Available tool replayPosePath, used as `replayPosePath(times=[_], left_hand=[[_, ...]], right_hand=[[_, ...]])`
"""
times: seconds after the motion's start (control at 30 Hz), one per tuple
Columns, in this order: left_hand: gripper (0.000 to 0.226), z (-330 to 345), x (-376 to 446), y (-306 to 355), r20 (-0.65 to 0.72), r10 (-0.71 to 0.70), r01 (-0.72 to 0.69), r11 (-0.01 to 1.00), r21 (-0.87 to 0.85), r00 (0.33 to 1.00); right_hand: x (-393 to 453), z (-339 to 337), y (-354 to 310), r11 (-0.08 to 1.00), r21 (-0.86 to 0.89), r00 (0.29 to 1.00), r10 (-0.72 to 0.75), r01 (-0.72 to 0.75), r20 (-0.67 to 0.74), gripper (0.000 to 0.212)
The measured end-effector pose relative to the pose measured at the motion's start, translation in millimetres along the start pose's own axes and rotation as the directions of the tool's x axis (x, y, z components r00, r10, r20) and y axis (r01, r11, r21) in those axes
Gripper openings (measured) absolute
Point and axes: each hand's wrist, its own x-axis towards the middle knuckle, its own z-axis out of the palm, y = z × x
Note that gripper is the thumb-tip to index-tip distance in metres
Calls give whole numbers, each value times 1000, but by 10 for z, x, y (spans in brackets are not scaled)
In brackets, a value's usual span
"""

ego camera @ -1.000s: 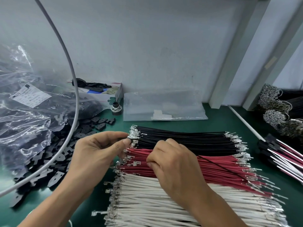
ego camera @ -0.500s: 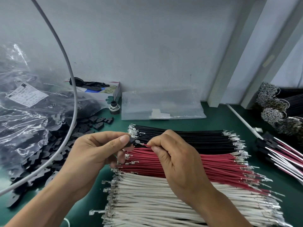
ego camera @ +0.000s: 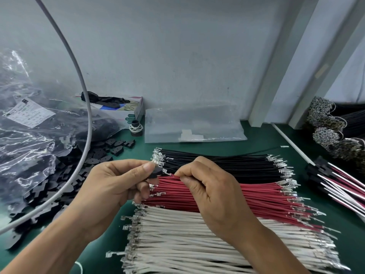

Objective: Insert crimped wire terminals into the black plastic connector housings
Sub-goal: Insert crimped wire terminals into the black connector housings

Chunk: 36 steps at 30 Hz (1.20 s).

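Observation:
My left hand [ego camera: 114, 186] pinches a small black connector housing [ego camera: 156, 172] between thumb and forefinger. My right hand [ego camera: 213, 192] pinches a red wire [ego camera: 173, 175] near its crimped metal terminal [ego camera: 165, 171], whose tip sits at the housing's right face. On the green mat below lie three rows of crimped wires: black wires [ego camera: 227, 165], red wires [ego camera: 256, 196] and white wires [ego camera: 197, 244]. Loose black housings [ego camera: 65, 175] are heaped at the left.
A clear plastic bag of black housings [ego camera: 29, 139] fills the left side, crossed by a grey cable [ego camera: 87, 119]. A small box [ego camera: 122, 109], a black spool [ego camera: 136, 128] and an empty clear bag [ego camera: 193, 125] stand by the wall. Finished harnesses [ego camera: 339, 184] and bundled wires [ego camera: 335, 123] lie at the right.
My right hand lifted a red wire out of the red row and brought its terminal up to the black housing in my left hand. Both hands rose slightly.

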Motion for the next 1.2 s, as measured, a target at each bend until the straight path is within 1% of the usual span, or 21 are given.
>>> replayPosePath(times=[0.07, 0.13, 0.2, 0.27, 0.4, 0.47, 0.57, 0.63, 0.7, 0.83, 0.97, 1.13, 1.2], left_hand=[[52, 0, -4, 15, 4, -3, 3, 1000, 4, 1000], [52, 2, -9, 27, 7, -4, 4, 999, 35, 1000], [52, 4, -13, 35, 17, -7, 6, 998, 65, 1000], [54, -3, -11, 31, 17, -26, 24, 996, 81, 1000], [60, -11, -10, 14, 21, -91, 88, 989, 116, 996], [62, -7, -8, 2, 24, -113, 110, 988, 105, 993], [58, 1, -9, 9, 36, -128, 126, 991, 56, 991], [54, 6, -14, 30, 47, -137, 136, 990, 27, 989], [52, 8, -20, 52, 54, -149, 149, 989, 7, 987], [51, -2, -27, 90, 70, -179, 181, 983, -13, 981], [45, -25, -26, 106, 98, -197, 201, 979, -41, 976], [42, -31, -24, 113, 119, -227, 237, 969, -72, 967], [42, -26, -22, 102, 105, -224, 232, 970, -77, 969]], right_hand=[[5, -16, -11, 998, -50, 999, -33, 33, -6, 22], [8, -37, -35, 987, -135, 996, -93, 91, -10, 22], [8, -63, -54, 964, -233, 991, -133, 131, 9, 20], [5, -89, -71, 950, -277, 989, -140, 145, 39, 18], [6, -129, -112, 936, -290, 979, -187, 201, 77, 11], [5, -129, -99, 932, -285, 975, -213, 224, 67, 11], [-11, -105, -62, 932, -297, 975, -223, 208, -15, 9], [-22, -82, -50, 950, -252, 973, -212, 184, -89, 7], [-26, -63, -55, 952, -230, 968, -231, 203, -101, 7], [-26, -40, -53, 914, -303, 950, -304, 270, -69, 6], [-26, -50, -28, 918, -277, 937, -327, 284, -120, 9], [-37, 26, -79, 856, -400, 895, -417, 328, -159, 10], [-40, 42, -71, 856, -404, 894, -416, 324, -167, 11]])
